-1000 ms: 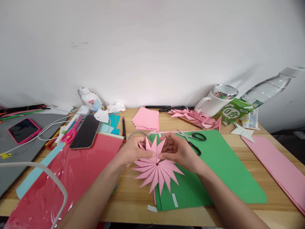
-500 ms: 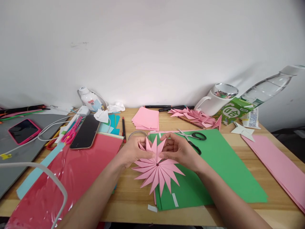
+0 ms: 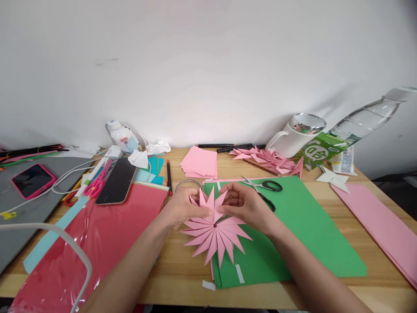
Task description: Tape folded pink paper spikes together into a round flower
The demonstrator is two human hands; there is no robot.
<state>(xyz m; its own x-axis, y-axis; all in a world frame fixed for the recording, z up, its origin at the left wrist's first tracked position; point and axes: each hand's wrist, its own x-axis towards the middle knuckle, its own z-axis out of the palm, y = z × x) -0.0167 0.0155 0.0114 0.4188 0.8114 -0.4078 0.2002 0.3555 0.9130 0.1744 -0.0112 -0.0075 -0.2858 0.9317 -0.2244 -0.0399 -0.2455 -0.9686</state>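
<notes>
A pink folded-paper star [image 3: 215, 243] with many pointed arms round a small central hole is held up over the desk. My left hand [image 3: 186, 206] pinches its upper left arms between thumb and fingers. My right hand [image 3: 241, 204] pinches the upper right arms, its thumb close to the left one. Below the star's right side lie green paper sheets [image 3: 302, 234]. Black-handled scissors [image 3: 266, 187] rest on those sheets, just beyond my right hand. Behind my left hand a round ring [image 3: 188, 181] is partly hidden.
Pink paper squares [image 3: 199, 162] and folded pink pieces [image 3: 270, 160] lie near the wall. At right stand a white mug [image 3: 295, 137] and a leaning bottle [image 3: 368, 115], beside pink strips [image 3: 381, 230]. On the left are a phone [image 3: 116, 181], pink scissors [image 3: 97, 180] and a red packet [image 3: 107, 243].
Almost nothing differs. Both hands keep their pinch on the star; a narrow gap at its upper right, by my right thumb, looks slightly wider.
</notes>
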